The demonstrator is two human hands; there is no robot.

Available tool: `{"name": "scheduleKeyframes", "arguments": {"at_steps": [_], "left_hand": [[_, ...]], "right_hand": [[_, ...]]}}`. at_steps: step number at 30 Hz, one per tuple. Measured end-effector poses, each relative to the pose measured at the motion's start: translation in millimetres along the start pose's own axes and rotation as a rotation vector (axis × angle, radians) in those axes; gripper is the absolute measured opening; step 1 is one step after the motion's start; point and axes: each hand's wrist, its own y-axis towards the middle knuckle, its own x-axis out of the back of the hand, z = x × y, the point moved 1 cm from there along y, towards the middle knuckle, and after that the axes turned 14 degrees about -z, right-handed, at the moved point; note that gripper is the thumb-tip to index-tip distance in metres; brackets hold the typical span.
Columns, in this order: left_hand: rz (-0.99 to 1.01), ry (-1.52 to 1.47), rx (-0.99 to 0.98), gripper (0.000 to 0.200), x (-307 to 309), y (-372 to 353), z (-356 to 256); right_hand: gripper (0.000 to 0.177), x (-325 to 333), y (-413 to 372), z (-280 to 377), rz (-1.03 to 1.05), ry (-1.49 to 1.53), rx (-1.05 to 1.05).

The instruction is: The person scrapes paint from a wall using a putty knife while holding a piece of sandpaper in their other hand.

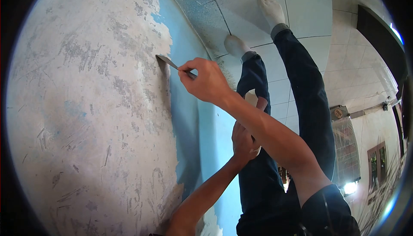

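My right hand (206, 79) is closed around the handle of a putty knife (167, 61). Its thin metal blade meets the wall (107, 98) on the pale, rough area near the blue paint edge. My left hand (244, 141) is lower, beneath my right forearm, with its fingers curled around a pale object (251, 97). Most of that object is hidden by the forearm, and I cannot tell what it is. The wall surface is whitish with grey scuffs, and a jagged border separates it from a light blue strip (185, 137).
My legs in dark jeans (301, 85) and my feet (272, 11) stand on large tiles (245, 16), dusty along the wall base. Toward the right are a plastic-covered thing (345, 145), a bright lamp (350, 188) and a brown-framed window (377, 165).
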Motion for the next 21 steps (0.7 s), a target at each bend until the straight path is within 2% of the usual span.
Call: {"name": "scheduleKeyframes", "arguments": {"at_steps": [4, 7, 10, 13, 16, 19, 21], "left_hand": [[0.005, -0.037, -0.013, 0.040, 0, 5, 4], [-0.006, -0.050, 0.015, 0.039, 1, 4, -1], [-0.064, -0.045, -0.053, 0.033, 0, 10, -2], [-0.051, -0.066, -0.044, 0.035, 1, 6, -1], [-0.022, -0.073, 0.055, 0.041, 2, 4, -2], [-0.030, -0.029, -0.051, 0.046, -3, 4, 6], [0.005, -0.049, 0.015, 0.046, -1, 2, 2]], "right_hand": [[0.017, 5, -3, -2, 0.034, -0.001, 0.044], [0.016, 4, -6, -2, -0.015, 0.048, 0.074], [0.017, 9, 6, 5, 0.063, -0.019, -0.007], [0.015, 6, -7, 3, 0.004, 0.003, 0.066], [0.015, 4, -4, 0, -0.020, 0.033, 0.063], [0.016, 7, 3, 6, 0.032, -0.011, 0.023], [0.016, 7, -5, 5, 0.029, -0.005, 0.033]]}}
